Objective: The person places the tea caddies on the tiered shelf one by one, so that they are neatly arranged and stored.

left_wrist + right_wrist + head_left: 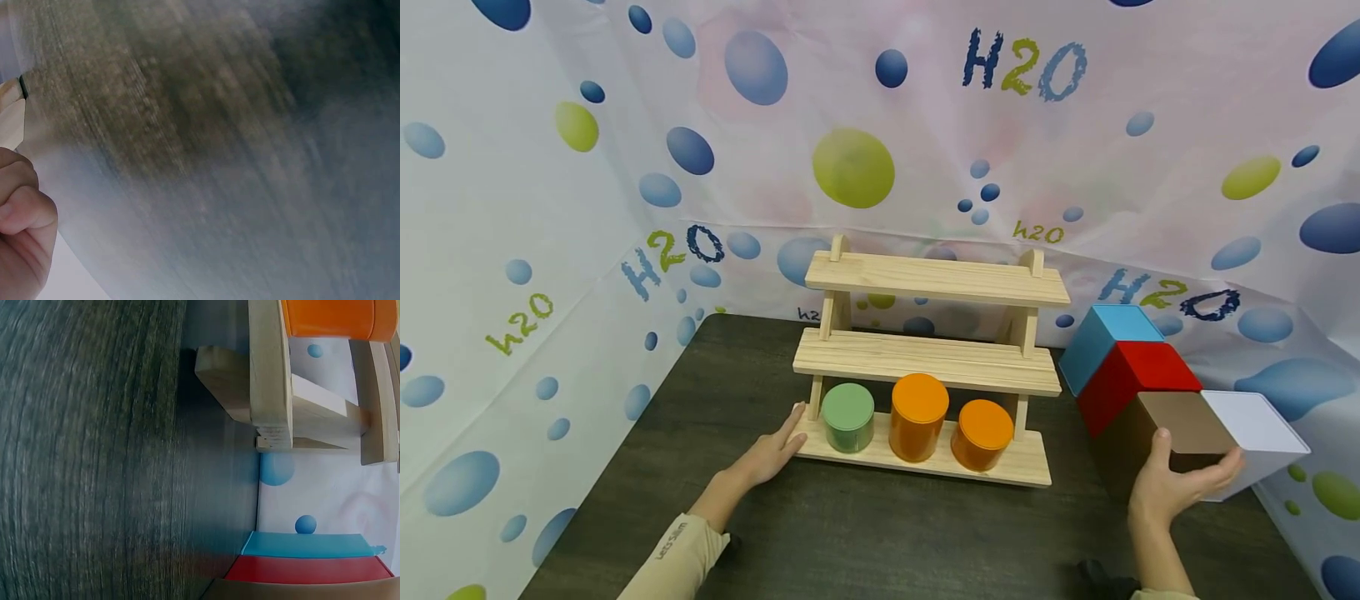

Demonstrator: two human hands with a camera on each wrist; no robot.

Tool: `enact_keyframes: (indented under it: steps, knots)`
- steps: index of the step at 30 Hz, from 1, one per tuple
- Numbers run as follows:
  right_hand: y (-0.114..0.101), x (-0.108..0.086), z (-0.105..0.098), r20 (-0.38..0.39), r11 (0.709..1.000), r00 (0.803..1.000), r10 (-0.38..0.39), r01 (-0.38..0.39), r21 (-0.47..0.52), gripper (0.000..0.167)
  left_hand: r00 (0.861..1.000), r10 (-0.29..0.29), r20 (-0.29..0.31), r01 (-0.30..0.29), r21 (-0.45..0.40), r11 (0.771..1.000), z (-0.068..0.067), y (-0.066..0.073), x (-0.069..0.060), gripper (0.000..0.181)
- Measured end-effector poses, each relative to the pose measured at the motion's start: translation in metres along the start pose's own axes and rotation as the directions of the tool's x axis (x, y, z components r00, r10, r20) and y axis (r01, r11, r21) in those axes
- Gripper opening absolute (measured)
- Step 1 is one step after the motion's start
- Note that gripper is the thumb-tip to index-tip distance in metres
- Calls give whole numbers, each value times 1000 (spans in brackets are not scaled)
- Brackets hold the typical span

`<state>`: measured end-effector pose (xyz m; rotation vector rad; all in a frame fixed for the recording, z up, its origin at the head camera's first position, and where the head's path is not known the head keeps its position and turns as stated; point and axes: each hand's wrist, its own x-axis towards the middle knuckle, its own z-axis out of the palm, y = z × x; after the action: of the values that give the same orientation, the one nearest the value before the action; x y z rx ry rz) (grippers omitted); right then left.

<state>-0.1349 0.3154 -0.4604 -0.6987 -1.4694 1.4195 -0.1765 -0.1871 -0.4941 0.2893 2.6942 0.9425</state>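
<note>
A three-tier wooden shelf (925, 358) stands on the dark table, with a green canister (848, 418), a taller orange canister (918, 417) and a shorter orange canister (982, 435) on its bottom tier. My left hand (766, 454) holds the left end of that tier; the left wrist view shows the hand (25, 219) with fingers bent beside pale wood (12, 115). At the right, my right hand (1172, 483) has thumb and fingers around the front of a brown box (1183, 421). The right wrist view shows the shelf's end (272, 375) and the brown box's edge (306, 589), but no hand.
Beside the brown box stand a white box (1258, 425), a red box (1157, 367) and a blue box (1120, 325). A patterned sheet (850, 100) hangs behind and along both sides of the table (880, 533).
</note>
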Motion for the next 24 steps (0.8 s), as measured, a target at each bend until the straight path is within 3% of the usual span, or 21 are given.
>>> enact_keyframes:
  steps: [10, 19, 24]
  knots:
    - [-1, -1, -1, -68, 995, 993, -92, 89, -48, 74, 1000, -6, 6, 6, -3, 1000, -1, 1, 0, 62]
    - [1, -2, -7, -15, 997, 997, -69, 69, -37, 93, 1000, -12, 8, 12, 0, 1000, 0, -2, 1, 61]
    - [3, -4, -10, 13, 993, 993, -119, 119, 5, 94, 1000, -10, 3, 10, 6, 1000, 0, -2, 2, 61]
